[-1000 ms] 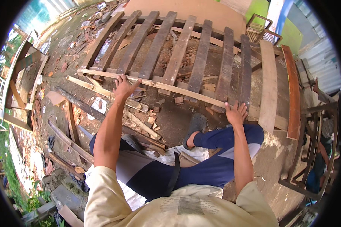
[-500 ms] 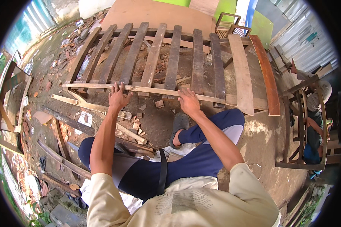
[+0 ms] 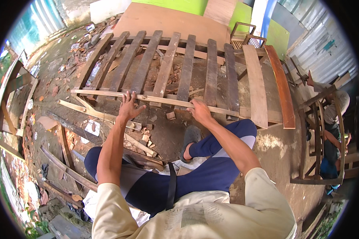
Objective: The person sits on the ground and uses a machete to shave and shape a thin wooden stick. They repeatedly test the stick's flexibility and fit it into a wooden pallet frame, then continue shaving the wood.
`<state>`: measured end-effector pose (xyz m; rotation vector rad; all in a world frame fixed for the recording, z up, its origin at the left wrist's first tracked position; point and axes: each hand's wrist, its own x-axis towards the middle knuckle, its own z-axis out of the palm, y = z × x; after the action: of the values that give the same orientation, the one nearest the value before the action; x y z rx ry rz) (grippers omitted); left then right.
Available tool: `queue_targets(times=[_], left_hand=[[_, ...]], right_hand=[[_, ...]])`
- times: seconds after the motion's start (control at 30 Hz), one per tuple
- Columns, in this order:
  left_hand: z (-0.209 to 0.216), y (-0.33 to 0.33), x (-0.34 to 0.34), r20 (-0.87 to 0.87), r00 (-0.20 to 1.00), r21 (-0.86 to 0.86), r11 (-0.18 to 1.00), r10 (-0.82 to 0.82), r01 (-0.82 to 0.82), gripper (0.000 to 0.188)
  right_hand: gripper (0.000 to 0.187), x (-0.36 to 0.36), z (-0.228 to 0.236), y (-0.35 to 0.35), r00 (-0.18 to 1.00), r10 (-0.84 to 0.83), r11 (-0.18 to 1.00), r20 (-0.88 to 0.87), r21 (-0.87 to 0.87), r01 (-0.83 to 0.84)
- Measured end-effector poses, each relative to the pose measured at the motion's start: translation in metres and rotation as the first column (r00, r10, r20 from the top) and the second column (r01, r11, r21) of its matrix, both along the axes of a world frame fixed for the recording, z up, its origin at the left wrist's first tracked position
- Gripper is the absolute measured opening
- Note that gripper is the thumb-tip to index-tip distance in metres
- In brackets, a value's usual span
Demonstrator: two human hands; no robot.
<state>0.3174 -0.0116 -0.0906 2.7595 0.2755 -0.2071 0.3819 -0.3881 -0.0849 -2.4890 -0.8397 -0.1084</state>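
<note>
A long, thin, pale wooden strip (image 3: 167,100) runs crosswise along the near ends of a row of dark wooden slats (image 3: 168,65). Fingertips of my left hand (image 3: 127,108) rest on the strip left of its middle, with the fingers extended and the thumb held out. Farther right, my right hand (image 3: 200,113) has its fingers bent over the strip and grips it; the fingertips are partly hidden. To the right of the dark slats lie a paler board (image 3: 255,85) and a reddish-brown board (image 3: 280,85), set on the same frame.
Loose timber (image 3: 97,113) and wood scraps litter the ground to the left. A curved wooden piece (image 3: 66,169) lies near my left knee. At the right, a person (image 3: 331,135) sits behind a wooden chair frame (image 3: 317,181). Large brown sheets (image 3: 167,22) stand at the back.
My right hand has gone from fingers laid over the strip to bent around it. My left hand stays on the strip, its thumb farther out. The whole view has shifted slightly.
</note>
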Motion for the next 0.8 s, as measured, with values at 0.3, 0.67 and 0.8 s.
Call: queue_targets(times=[0.3, 0.67, 0.8], left_hand=[[0.000, -0.020, 0.001, 0.014, 0.970, -0.071, 0.968, 0.242, -0.240, 0.138], [-0.002, -0.088, 0.118, 0.090, 0.973, -0.138, 0.970, 0.212, -0.199, 0.118], [-0.013, -0.099, 0.171, 0.165, 0.977, 0.002, 0.991, 0.135, -0.137, 0.117]], right_hand=[[0.032, 0.062, 0.002, 0.003, 0.985, 0.149, 0.967, 0.088, 0.193, -0.164], [0.028, 0.251, -0.010, 0.020, 0.975, -0.089, 0.994, 0.202, 0.075, 0.075], [0.029, 0.333, -0.020, 0.017, 0.941, -0.197, 0.979, 0.274, 0.000, 0.205]])
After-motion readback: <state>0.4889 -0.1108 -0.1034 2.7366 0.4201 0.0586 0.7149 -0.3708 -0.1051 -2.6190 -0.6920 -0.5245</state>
